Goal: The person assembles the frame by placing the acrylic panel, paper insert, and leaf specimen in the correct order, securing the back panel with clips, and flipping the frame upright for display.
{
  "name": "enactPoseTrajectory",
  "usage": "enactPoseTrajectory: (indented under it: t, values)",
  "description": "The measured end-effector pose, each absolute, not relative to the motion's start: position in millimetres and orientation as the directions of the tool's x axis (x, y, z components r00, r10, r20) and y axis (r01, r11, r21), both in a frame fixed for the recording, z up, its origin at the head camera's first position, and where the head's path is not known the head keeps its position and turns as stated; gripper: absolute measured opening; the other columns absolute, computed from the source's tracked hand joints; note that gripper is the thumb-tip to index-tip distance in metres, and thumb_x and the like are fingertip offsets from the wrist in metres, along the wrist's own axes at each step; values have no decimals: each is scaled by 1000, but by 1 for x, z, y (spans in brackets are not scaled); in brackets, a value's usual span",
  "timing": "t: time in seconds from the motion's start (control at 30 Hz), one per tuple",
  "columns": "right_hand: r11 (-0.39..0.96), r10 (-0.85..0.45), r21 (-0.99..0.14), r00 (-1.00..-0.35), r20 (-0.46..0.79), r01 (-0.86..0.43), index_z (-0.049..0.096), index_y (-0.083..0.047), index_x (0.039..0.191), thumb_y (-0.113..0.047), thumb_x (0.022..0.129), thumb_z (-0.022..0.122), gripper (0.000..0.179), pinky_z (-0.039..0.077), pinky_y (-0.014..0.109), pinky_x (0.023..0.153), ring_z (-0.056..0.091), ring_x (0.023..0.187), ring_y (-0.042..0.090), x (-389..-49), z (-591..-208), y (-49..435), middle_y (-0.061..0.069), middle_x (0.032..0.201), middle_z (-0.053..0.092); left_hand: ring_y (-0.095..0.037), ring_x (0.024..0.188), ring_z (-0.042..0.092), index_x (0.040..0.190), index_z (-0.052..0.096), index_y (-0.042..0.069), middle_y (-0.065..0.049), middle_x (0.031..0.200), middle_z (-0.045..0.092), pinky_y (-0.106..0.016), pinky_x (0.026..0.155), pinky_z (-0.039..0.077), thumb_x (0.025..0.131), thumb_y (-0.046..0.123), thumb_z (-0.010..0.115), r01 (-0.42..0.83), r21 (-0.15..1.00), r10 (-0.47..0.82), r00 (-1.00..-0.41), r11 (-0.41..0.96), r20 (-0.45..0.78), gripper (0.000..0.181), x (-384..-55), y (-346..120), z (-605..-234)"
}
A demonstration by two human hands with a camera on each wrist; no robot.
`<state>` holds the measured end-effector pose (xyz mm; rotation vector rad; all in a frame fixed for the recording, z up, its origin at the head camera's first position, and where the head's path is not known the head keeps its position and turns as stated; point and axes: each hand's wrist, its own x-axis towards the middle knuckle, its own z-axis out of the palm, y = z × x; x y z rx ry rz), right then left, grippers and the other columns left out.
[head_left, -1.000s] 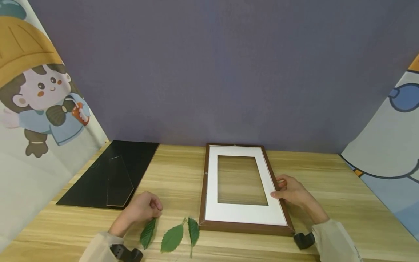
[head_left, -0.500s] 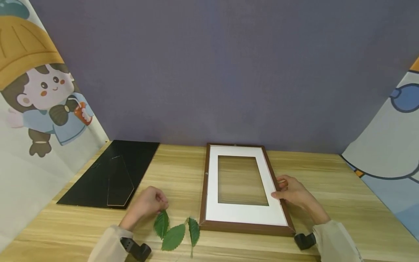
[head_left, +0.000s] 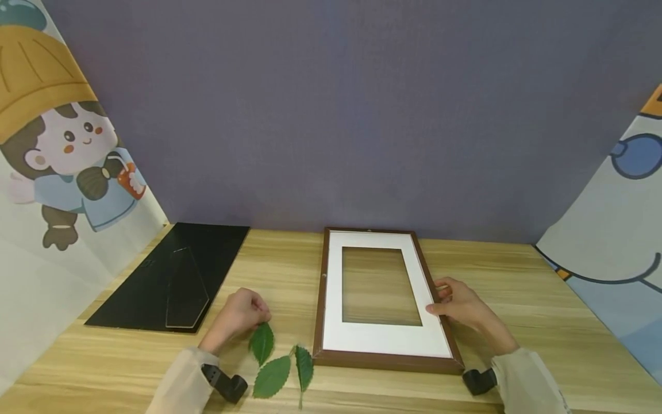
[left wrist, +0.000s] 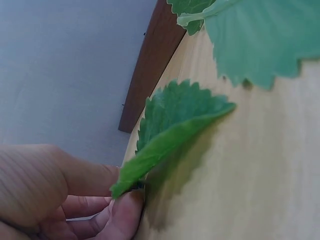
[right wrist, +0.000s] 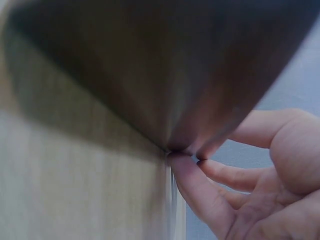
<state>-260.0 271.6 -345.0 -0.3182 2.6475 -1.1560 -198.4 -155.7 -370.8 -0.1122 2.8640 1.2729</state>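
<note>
Thumb and fingertips of my left hand pinch one end of a green leaf with a toothed edge. In the left wrist view this leaf is folded along its length and slants over the wood. Two more leaves lie close by: a broad leaf and a narrower leaf. To their right lies a brown picture frame with a white mat around a rectangular opening. My right hand grips its right side, thumb over the rim and fingers along the outer edge.
A black backing board with a stand outline lies at the left of the wood-grain table. A grey-purple panel rises behind the table. Cartoon-printed sheets flank both sides.
My left hand has moved right and slightly away from me, carrying the pinched leaf, which has turned more upright beside the broad leaf. My right hand and the picture frame have stayed put.
</note>
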Motion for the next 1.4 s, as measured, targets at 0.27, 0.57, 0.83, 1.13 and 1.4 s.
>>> enactPoseTrajectory:
  t: [0.27, 0.57, 0.83, 1.13, 1.4]
  values:
    - [650, -298, -753, -946, -130, -102, 32, 17, 134, -12, 83, 72, 71, 54, 36, 66, 56, 95, 32, -258, -343, 271, 37, 119, 45, -13, 56, 60, 78, 67, -5, -8, 68, 64, -27, 52, 53, 82, -6, 64, -15, 795, 54, -997, 607, -60, 5, -200, -165, -369]
    - [650, -294, -753, -947, -129, -99, 32, 16, 134, -12, 83, 72, 71, 53, 36, 66, 55, 95, 32, -258, -344, 271, 36, 119, 45, -12, 61, 49, 93, 66, -10, -8, 75, 60, -20, 51, 43, 77, -18, 51, 142, 854, 312, -950, 500, -25, 23, -204, -181, -370]
    - [653, -284, -751, -951, -123, -98, 34, 17, 133, -11, 82, 73, 70, 53, 35, 66, 55, 95, 31, -259, -345, 271, 35, 118, 46, -12, 70, 54, 85, 71, -1, -7, 78, 65, -21, 59, 46, 76, -14, 63, 228, 796, 348, -937, 561, 24, 17, -204, -180, -372]
    - [656, -286, -748, -951, -120, -103, 34, 16, 134, -11, 82, 73, 71, 53, 35, 68, 54, 98, 34, -260, -345, 271, 36, 119, 46, -11, 65, 54, 77, 70, 1, -5, 72, 65, -21, 55, 45, 76, -9, 70, 226, 768, 318, -948, 599, 31, 10, -203, -180, -371]
    - [659, -290, -744, -950, -116, -111, 35, 16, 133, -12, 81, 74, 71, 53, 35, 68, 54, 98, 34, -260, -346, 272, 37, 119, 46, -9, 64, 50, 70, 67, 7, 2, 66, 62, -22, 60, 43, 73, -5, 74, 225, 664, 257, -965, 713, 51, 14, -202, -179, -369]
